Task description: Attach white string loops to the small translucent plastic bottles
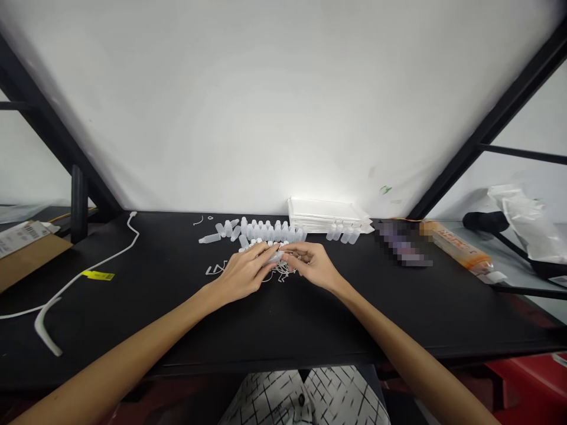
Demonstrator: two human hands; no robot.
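Note:
A small translucent plastic bottle (276, 257) lies across between my two hands, held above the black table. My left hand (244, 273) has its fingers closed around the bottle's body. From the other side, my right hand (313, 264) pinches at the bottle's end with thumb and fingertips; the exact part gripped is hidden. Just beyond my hands stand rows of similar small bottles (271, 231) with white caps, and some lie on their sides at the left. Thin white curled plastic strips (282, 273) are scattered beneath and beside my fingers.
A stack of white flat sheets or packets (323, 213) sits against the wall, with several bottles (343, 233) before it. To the right lie a blurred-out object (403, 243) and an orange-clear package (460, 247). A white cable (108, 258) and a cardboard box (33, 254) are at left.

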